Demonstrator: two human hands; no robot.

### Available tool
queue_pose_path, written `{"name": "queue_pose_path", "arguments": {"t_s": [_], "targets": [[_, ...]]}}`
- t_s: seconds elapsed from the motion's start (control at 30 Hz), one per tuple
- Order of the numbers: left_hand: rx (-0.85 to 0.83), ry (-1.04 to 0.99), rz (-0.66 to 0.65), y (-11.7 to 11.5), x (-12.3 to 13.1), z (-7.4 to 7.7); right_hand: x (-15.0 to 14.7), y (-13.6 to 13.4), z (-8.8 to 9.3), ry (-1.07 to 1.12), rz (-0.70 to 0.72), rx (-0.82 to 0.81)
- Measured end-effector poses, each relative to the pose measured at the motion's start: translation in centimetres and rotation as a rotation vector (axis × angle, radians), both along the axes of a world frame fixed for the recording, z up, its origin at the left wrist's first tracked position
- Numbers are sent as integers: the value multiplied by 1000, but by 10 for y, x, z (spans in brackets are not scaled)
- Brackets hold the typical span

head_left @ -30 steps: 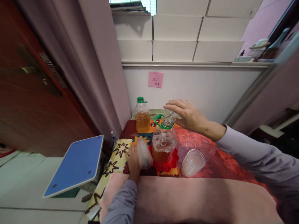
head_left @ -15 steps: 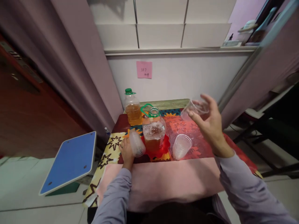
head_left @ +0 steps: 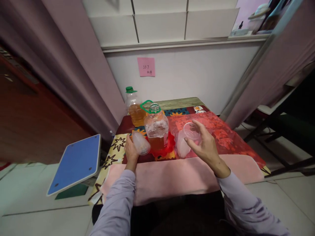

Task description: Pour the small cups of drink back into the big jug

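A small stack of clear plastic cups [head_left: 141, 143], tilted with the mouths toward the lower right, rests against my left hand [head_left: 130, 149], whose fingers wrap its left side. My right hand [head_left: 206, 144] is curved around the rim of a clear plastic cup [head_left: 192, 131], thumb and fingers on either side. This cup sits at the mouth of another cup stack [head_left: 182, 147], which leans on the red table covering. Between the hands stands an uncapped jug [head_left: 156, 131] with a green handle, holding amber liquid with froth above, on a red scalloped tray [head_left: 169, 149].
Behind the jug on the left stands a second jug [head_left: 136, 113] of amber liquid with a green cap. A pink towel [head_left: 169, 180] lies along the table's near edge. A blue board [head_left: 75, 164] stands left of the table, and a pink note [head_left: 146, 67] is on the wall.
My right hand has brought the single cup down and left to the right-hand stack. My left hand and its cups have shifted slightly. The whole view has moved a little.
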State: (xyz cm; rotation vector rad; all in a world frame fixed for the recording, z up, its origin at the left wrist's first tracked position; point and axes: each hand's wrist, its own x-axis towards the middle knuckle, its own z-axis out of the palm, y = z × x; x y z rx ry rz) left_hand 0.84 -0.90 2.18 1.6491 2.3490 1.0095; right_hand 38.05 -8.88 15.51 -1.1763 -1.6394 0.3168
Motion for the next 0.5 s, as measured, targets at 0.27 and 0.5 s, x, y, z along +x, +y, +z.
{"name": "queue_pose_path", "arguments": {"t_s": [0.27, 0.5], "targets": [[195, 13, -112, -10, 2, -1, -3, -7, -25, -94, -19, -3], [220, 23, -103, -9, 0, -6, -8, -7, -48, -33, -83, -50]]}}
